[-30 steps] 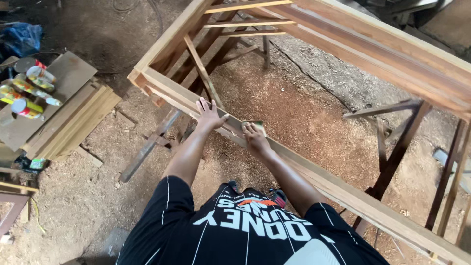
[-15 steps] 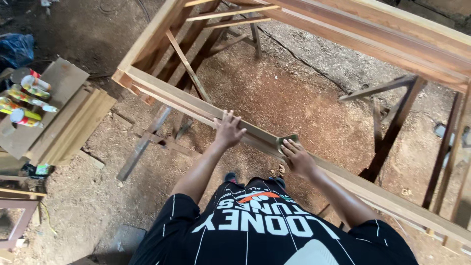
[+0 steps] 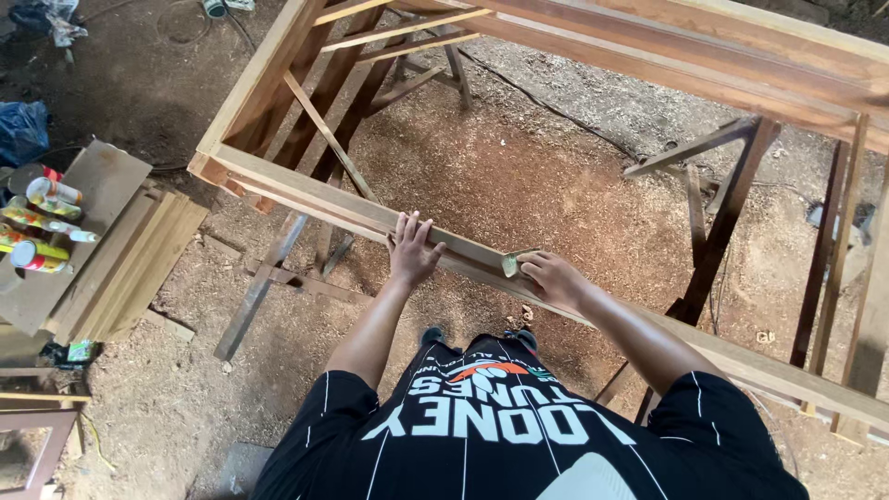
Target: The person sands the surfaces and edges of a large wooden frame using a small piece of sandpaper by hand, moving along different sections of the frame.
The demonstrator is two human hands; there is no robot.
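A large wooden frame (image 3: 306, 193) rests on trestles in front of me, and its near rail runs from upper left to lower right. My left hand (image 3: 410, 250) lies flat on that rail with the fingers spread. My right hand (image 3: 552, 278) is closed on a small folded piece of sandpaper (image 3: 512, 264) pressed against the rail's top face, a little to the right of my left hand.
Sawdust covers the dirt floor. At the left, stacked boards (image 3: 120, 268) carry several cans and bottles (image 3: 37, 227). A wooden trestle (image 3: 718, 213) stands under the frame at right, and loose slats (image 3: 264, 278) lie on the ground below the rail. A cable (image 3: 546, 106) crosses the floor.
The view has shifted across the frames. In the latest step both hands sit further right along the rail, the right hand still pressing the sandpaper.
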